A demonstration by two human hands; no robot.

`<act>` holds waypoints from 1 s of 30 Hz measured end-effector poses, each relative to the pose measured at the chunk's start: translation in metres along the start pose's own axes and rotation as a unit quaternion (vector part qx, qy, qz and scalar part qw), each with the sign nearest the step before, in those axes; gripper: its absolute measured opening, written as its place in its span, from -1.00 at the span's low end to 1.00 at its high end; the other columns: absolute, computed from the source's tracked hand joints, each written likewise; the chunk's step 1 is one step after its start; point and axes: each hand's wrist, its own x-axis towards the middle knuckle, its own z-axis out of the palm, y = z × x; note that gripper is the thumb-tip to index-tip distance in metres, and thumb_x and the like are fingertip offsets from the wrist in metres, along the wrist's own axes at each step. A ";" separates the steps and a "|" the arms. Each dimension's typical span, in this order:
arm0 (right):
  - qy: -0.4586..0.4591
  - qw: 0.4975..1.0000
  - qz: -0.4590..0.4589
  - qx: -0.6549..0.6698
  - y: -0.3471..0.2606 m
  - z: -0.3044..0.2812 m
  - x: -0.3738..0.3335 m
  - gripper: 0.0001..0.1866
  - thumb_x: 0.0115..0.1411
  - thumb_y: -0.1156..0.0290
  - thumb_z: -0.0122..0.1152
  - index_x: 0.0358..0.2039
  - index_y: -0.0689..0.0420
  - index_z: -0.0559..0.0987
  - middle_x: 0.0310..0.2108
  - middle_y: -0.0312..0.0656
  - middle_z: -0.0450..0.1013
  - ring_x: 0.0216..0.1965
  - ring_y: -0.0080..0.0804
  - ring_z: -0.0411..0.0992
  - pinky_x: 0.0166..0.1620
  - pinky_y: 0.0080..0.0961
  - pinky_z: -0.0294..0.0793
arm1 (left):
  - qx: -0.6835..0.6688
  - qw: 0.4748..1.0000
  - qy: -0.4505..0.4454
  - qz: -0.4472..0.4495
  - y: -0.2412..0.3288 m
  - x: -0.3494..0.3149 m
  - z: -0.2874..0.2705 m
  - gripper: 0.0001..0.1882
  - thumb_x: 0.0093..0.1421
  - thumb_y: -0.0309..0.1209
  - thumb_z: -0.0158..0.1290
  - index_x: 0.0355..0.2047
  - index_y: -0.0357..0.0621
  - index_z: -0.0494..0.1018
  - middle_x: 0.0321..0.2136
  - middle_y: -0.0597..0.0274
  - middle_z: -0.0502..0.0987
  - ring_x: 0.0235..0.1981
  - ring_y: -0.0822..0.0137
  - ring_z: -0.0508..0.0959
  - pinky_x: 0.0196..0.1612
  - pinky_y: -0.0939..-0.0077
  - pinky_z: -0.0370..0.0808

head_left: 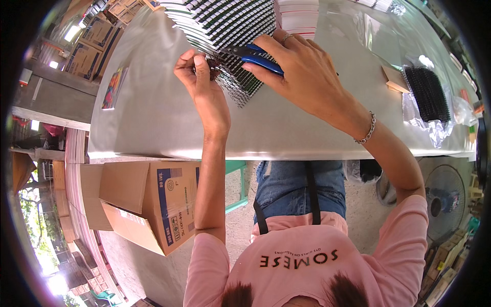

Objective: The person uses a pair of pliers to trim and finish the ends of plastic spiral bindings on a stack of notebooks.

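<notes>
Pink short-sleeved shirt; above it, right hand grasping blue-handled pliers, left hand pinching small dark piece, details unclear; black-and-white ridged stack beyond hands.

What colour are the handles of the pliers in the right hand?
Blue; the pliers' handles show best in the head view.

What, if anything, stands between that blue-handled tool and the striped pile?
Nothing visible: the right hand holds the blue-handled tool with its tip over the striped pile, near the left hand. Whether the tip touches is unclear.
</notes>
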 end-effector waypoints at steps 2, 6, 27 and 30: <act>0.084 0.993 -0.065 -0.051 0.008 0.009 -0.002 -0.57 0.18 0.02 0.32 -0.13 0.10 0.55 -0.16 0.04 0.55 -0.12 -0.04 0.55 -0.10 -0.13 0.52 | -0.007 1.000 -0.021 0.000 0.000 -0.003 0.002 -0.72 0.47 -0.27 -0.07 0.09 -0.08 0.25 -0.03 0.28 0.37 -0.01 0.43 0.39 0.07 0.41 0.31; 0.125 0.986 -0.097 -0.047 0.007 0.018 0.004 -0.58 0.17 0.03 0.33 -0.15 0.10 0.57 -0.24 0.00 0.53 -0.24 -0.07 0.54 -0.12 -0.13 0.51 | 0.040 0.998 -0.041 -0.003 -0.002 -0.005 -0.003 -0.77 0.46 -0.33 -0.03 0.04 -0.07 0.28 -0.07 0.35 0.34 -0.10 0.52 0.31 0.08 0.54 0.25; 0.106 0.990 -0.076 -0.044 0.014 0.020 -0.006 -0.56 0.17 0.00 0.34 -0.12 0.09 0.58 -0.20 0.01 0.57 -0.17 -0.04 0.56 -0.13 -0.08 0.48 | 0.022 0.999 0.001 -0.031 -0.013 -0.016 0.004 -0.66 0.52 -0.11 -0.20 0.07 -0.10 0.22 -0.03 0.28 0.29 -0.06 0.47 0.30 0.12 0.46 0.25; 0.107 0.990 -0.080 -0.048 0.011 0.025 -0.005 -0.54 0.16 0.00 0.35 -0.11 0.08 0.58 -0.18 0.01 0.55 -0.17 -0.05 0.55 -0.12 -0.09 0.46 | 0.007 1.000 -0.009 -0.028 -0.017 -0.018 0.000 -0.68 0.51 -0.13 -0.17 0.07 -0.08 0.23 -0.03 0.29 0.32 -0.04 0.47 0.32 0.12 0.45 0.26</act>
